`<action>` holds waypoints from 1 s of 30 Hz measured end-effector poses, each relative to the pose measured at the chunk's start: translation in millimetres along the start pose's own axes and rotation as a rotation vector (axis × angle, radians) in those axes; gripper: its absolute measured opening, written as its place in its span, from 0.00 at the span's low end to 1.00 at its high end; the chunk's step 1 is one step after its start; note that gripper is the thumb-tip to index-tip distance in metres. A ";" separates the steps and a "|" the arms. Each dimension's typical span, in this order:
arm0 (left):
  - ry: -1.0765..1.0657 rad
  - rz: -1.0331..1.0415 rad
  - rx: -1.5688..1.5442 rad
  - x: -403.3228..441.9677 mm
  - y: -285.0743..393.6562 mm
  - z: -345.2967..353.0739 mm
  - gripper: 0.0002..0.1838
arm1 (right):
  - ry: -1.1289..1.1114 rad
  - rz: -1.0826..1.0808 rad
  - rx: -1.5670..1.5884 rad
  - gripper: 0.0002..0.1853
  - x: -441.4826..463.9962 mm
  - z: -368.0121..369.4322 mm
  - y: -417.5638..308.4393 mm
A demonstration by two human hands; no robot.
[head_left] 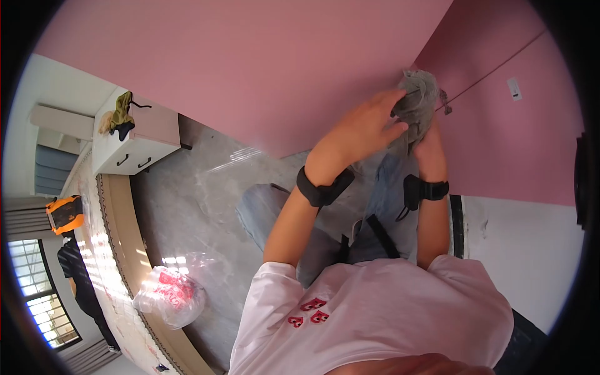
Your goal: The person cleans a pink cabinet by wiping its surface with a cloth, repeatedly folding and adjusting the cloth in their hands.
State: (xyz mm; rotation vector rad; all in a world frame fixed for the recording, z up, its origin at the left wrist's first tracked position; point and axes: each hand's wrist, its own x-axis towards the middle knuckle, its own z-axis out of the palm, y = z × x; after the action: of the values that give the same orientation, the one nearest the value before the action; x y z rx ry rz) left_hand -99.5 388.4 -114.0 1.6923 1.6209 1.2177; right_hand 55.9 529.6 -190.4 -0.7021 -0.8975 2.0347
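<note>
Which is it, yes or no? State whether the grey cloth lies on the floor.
No, the right hand holds the grey cloth up, beside the left hand.

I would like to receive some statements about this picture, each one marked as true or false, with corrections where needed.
1. The left hand and the right hand are both at the grey cloth. True.
2. Only one wrist wears a band. False: each wrist has a black band.
3. The clear plastic bag has red print. True.
4. The shirt's sleeves reach the wrists. False: the sleeves are short.
5. The white cabinet has two dark handles. True.
</note>
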 end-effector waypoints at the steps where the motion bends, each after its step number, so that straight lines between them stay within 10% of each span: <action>1: 0.017 0.027 0.051 -4.8 0.9 -1.1 0.34 | 0.033 0.013 0.029 0.22 -2.8 5.0 0.1; 11: 0.310 -0.248 0.066 -93.7 28.5 -88.1 0.21 | -0.151 0.211 -0.053 0.22 -31.3 125.6 45.1; 14: 0.523 -0.134 0.110 -121.6 25.8 -97.1 0.19 | -0.429 -0.031 -0.174 0.23 -65.4 177.4 56.2; 19: 1.006 -0.144 0.410 -155.6 20.8 -107.0 0.17 | -0.545 0.412 0.036 0.24 -61.7 237.0 110.5; 30: 1.005 -0.188 0.453 -149.9 30.7 -97.2 0.20 | -0.631 0.501 0.109 0.21 -69.1 245.6 97.0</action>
State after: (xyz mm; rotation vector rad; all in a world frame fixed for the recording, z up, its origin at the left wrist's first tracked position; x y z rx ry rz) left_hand -150.3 217.5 -80.8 1.1055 2.7286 1.8511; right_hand -126.7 343.9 -108.7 -0.2199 -1.0095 2.8129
